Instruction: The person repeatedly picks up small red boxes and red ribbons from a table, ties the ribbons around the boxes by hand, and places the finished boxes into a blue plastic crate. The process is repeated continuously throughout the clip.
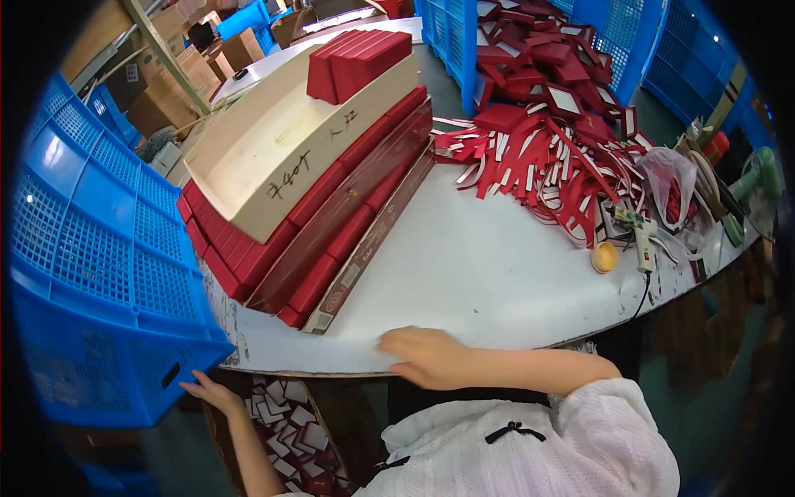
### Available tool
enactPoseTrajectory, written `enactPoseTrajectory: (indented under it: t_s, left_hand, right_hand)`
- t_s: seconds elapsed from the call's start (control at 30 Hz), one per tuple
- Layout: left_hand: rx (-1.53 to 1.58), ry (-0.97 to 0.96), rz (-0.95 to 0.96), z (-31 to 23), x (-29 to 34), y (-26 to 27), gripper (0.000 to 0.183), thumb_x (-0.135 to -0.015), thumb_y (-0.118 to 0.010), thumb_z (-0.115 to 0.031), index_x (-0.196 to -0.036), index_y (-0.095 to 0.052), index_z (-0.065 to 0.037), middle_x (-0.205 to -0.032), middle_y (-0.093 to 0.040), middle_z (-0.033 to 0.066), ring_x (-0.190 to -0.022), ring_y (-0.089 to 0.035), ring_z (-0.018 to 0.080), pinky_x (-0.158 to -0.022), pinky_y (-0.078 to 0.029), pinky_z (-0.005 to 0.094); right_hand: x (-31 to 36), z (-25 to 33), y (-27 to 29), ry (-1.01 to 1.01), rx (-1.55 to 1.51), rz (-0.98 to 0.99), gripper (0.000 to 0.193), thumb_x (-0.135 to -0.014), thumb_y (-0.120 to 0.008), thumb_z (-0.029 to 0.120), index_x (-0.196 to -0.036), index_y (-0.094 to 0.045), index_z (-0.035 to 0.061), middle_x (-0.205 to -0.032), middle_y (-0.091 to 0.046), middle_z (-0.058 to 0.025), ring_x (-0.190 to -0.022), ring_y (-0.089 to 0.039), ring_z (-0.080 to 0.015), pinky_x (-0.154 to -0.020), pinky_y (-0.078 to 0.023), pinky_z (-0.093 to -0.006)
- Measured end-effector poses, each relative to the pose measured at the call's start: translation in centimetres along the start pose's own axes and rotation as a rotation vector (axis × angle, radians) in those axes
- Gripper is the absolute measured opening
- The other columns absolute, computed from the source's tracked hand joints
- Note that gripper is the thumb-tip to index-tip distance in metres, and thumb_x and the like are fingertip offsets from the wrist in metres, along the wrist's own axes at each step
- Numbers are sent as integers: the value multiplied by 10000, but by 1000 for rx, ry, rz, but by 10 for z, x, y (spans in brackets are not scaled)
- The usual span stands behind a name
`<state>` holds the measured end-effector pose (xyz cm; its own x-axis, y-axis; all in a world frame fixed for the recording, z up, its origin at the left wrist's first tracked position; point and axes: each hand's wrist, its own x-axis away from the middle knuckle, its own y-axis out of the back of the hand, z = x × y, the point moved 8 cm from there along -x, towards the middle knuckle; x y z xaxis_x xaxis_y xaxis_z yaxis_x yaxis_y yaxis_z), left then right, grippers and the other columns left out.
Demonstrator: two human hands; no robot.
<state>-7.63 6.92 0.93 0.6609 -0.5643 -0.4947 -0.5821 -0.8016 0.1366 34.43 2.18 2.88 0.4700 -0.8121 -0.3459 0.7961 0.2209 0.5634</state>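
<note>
My left hand (pixel 214 394) is beside the lower corner of a tall blue plastic crate (pixel 124 257), below its slot handle, fingers stretched and apart. It holds nothing. My right hand (pixel 425 357) is over the front edge of the white table (pixel 464 282), slightly blurred, its thumb apart from its fingers and nothing in it. Left of it on the table are rows of dark red boxes (pixel 240 253) with long boards between them. On top rests a cream-coloured tray (pixel 290 149) with handwriting on its side, and several red boxes (pixel 360 62) sit at its far end.
Red and white strips (pixel 530 166) lie heaped at the right, below a blue crate spilling red box parts (pixel 555 58). Nearby are a glue gun (pixel 644 244), a yellow round container (pixel 604 258) and a green fan (pixel 755 178). A bin of white and red pieces (pixel 294 431) stands under the table.
</note>
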Motion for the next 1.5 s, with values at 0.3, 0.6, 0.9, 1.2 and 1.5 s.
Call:
enactPoseTrajectory:
  t_s: [0.3, 0.6, 0.9, 1.2, 1.5]
  left_hand:
    - [-138, -725, 391, -210, 133, -151, 907, -636, -676, -203, -1287, -70, -21, -1327, -21, 190, -1230, -77, 319, -982, -85, 465]
    - [-70, -340, 269, -152, 139, -170, 1049, -554, -716, -73, -1285, 36, -43, -1328, -5, 183, -1234, -42, 323, -994, -70, 454]
    - [-174, -570, 135, -97, 71, -139, 693, -739, -573, -84, -1255, -121, 15, -1272, -149, 230, -1154, -234, 332, -962, -193, 420]
    - [-301, -588, 263, -115, 124, -150, 652, -767, -480, -141, -1263, -94, 31, -1307, -111, 213, -1217, -115, 303, -994, -62, 411]
    - [23, -827, 1127, -177, 284, -246, 645, -668, -576, -169, -1166, -262, 96, -1154, -373, 232, -1115, -269, 405, -932, -176, 483]
  right_hand:
    - [-22, -118, 141, -205, 57, -642, 498, -754, -549, 215, -1136, -341, -28, -1106, -427, -206, -1016, -431, -319, -855, -347, -356]
    - [-148, -247, 210, -440, -337, -683, 679, -829, -207, 544, -1162, -366, -26, -1088, -466, -231, -1096, -395, -299, -905, -279, -319]
    - [-92, -175, 150, -342, -367, -694, 464, -851, -328, 405, -1104, -396, 22, -1079, -479, -179, -1012, -461, -291, -840, -351, -323]
    - [-67, -171, 220, -149, 338, -552, 387, -796, -472, 228, -1082, -432, -28, -1084, -463, -201, -1012, -436, -332, -857, -348, -377]
    - [-135, -312, 262, -625, 722, -272, 325, -699, -529, 84, -1002, -451, -3, -1052, -447, -165, -950, -489, -301, -756, -440, -364]
